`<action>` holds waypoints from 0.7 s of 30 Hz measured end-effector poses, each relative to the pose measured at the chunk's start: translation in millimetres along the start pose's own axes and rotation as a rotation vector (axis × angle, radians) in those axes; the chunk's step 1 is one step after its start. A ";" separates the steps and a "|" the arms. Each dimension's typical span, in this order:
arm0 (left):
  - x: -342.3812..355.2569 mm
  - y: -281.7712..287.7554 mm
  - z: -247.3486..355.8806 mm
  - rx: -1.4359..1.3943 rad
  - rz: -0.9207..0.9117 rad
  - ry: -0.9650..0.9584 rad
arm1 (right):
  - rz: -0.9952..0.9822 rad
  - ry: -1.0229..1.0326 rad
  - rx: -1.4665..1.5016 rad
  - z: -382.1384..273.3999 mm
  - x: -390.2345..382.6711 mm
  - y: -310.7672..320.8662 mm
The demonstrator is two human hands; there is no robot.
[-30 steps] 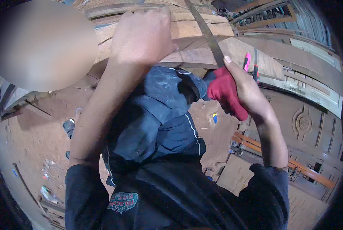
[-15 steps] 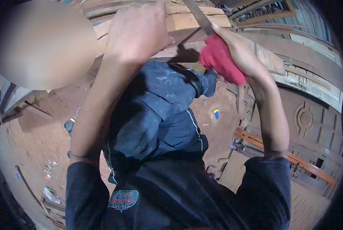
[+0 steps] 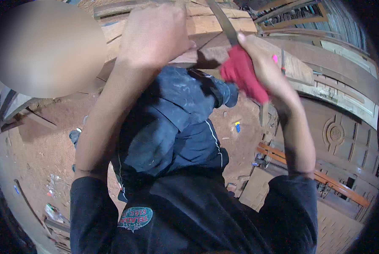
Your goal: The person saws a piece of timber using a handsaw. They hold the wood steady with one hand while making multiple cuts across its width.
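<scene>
My right hand point(image 3: 263, 63) is closed round the red cloth point(image 3: 243, 72) wrapped about the grip end of a long, narrow metal blade point(image 3: 223, 21). The blade slants up and left across the light-brown wood point(image 3: 204, 25), its far end cut off by the upper edge. The frame does not show clearly what kind of tool it is. On the left, my left hand point(image 3: 155, 36) bears down on the same wood with its fingers curled round the edge. Most of those fingertips are hidden behind the hand.
Beside my right wrist, a thin tool with a red part point(image 3: 283, 63) stands by the wood. Carved door panels point(image 3: 335, 133) and orange slats point(image 3: 325, 178) lie at the right. Wood dust and scraps cover the floor point(image 3: 49, 148). A blurred round patch hides the upper left.
My right hand and the cloth-wrapped blade have shifted slightly down, toward me. The thin red tool and a pink spot now show beside that wrist. My left hand stays almost where it was.
</scene>
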State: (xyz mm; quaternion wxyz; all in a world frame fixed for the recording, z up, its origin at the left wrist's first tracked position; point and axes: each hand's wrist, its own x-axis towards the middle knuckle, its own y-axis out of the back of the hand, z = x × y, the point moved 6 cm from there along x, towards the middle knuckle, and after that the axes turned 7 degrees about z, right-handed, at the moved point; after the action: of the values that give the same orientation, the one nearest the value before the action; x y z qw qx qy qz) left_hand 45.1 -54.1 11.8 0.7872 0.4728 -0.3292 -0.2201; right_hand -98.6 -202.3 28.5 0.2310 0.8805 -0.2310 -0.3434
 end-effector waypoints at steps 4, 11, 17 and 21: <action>4.0 -6.2 7.5 0.013 -0.028 -0.044 | 0.070 0.100 -0.130 38.5 -3.9 28.0; -1.7 -0.5 -0.8 -0.015 -0.006 -0.017 | 0.018 0.231 0.056 2.7 14.5 4.7; -1.9 -1.3 9.0 -0.011 -0.046 -0.074 | -0.026 -0.086 0.221 56.1 -23.6 6.0; -4.1 -4.5 4.8 0.016 -0.004 -0.093 | 0.132 -0.012 0.215 21.3 -21.3 1.3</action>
State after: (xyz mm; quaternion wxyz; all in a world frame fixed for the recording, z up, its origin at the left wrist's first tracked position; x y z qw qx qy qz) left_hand 38.6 -56.4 8.2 0.7667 0.4689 -0.3665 -0.2408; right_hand -128.1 -196.5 25.8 0.1559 0.8811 -0.3251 -0.3059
